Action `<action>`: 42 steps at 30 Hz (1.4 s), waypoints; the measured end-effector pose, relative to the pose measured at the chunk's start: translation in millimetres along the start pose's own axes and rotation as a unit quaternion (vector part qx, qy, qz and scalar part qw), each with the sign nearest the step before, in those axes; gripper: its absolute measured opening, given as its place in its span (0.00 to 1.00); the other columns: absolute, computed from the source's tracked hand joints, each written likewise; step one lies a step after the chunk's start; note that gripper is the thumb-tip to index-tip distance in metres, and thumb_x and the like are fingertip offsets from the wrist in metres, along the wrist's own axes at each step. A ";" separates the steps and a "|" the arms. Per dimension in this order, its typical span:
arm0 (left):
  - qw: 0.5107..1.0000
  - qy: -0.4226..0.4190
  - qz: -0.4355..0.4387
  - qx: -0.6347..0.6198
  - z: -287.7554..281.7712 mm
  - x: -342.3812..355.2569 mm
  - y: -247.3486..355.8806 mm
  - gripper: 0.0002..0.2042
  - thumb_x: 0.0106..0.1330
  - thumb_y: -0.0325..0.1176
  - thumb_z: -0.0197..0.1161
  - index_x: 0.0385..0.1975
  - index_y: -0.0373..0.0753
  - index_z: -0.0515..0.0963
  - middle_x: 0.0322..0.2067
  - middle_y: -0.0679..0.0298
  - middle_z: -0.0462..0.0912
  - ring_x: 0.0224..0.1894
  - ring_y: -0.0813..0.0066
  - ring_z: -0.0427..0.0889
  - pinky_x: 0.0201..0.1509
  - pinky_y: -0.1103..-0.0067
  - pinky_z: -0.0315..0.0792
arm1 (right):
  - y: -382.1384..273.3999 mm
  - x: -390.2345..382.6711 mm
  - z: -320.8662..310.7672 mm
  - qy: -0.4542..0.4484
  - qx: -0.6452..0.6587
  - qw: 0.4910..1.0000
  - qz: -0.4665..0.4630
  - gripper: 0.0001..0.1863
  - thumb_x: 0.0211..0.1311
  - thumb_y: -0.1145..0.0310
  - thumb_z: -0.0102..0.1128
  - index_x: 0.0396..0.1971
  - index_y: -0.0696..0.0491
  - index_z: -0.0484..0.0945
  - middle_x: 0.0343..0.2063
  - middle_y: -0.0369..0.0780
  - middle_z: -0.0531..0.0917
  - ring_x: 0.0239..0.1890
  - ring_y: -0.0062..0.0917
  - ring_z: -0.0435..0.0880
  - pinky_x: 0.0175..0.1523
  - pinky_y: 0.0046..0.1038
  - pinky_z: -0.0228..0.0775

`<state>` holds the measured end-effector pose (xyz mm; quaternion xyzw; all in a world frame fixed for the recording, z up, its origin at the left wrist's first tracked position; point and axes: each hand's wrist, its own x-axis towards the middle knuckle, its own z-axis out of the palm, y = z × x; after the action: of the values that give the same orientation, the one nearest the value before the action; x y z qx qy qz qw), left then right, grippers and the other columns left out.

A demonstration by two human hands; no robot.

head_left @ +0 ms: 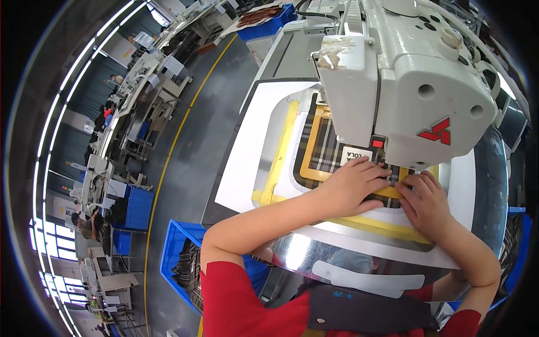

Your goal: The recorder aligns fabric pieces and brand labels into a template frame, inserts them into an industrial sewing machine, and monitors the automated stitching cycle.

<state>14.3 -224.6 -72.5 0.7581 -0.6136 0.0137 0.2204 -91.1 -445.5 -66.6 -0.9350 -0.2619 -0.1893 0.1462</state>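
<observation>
Factory floor fills the left half of the frame: rows of sewing stations recede toward the upper left, a yellow floor line [178, 126] runs up the grey aisle, and blue plastic crates [138, 206] stand at the lower left. We note another person [84, 223] seated at a station at the far left edge.

At centre right we see a white work table [247, 157] with a polished metal front edge. On it lies a clear template plate bordered with yellow tape [281, 151]. Inside the template, a yellow clamp frame [307, 163] encloses a piece of plaid fabric [325, 149]. A large white sewing machine head [410, 84] overhangs the fabric from the upper right of the frame and hides its far portion.

Our left hand [351, 185] lies flat, palm down, fingers spread forward, pressing on the plaid fabric and the lower bar of the clamp frame, just below the machine head. Our right hand [426, 202] rests immediately to its right, fingers curled slightly and pointing toward the left hand, also pressing on the fabric and tape. The two hands sit close together, fingertips nearly touching; neither grips anything.

Both forearms enter from the lower edge, above a red shirt [236, 303] and a dark apron [365, 309].
</observation>
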 end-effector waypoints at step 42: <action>0.985 -0.049 0.147 -0.073 30.2 -66.4 112.7 0.21 0.61 0.35 0.52 0.55 0.42 0.70 0.59 0.57 0.69 0.61 0.62 0.68 0.63 0.68 0.62 | -13.9 -18.4 -15.5 -0.063 -0.014 0.976 0.208 0.28 0.51 0.61 0.62 0.51 0.60 0.72 0.57 0.48 0.71 0.62 0.42 0.65 0.67 0.41 0.52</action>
<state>-115.1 -190.7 -83.3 0.6409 -0.7280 -0.0363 0.2407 -117.6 -447.9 -58.4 -0.9810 -0.0679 -0.0991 0.1522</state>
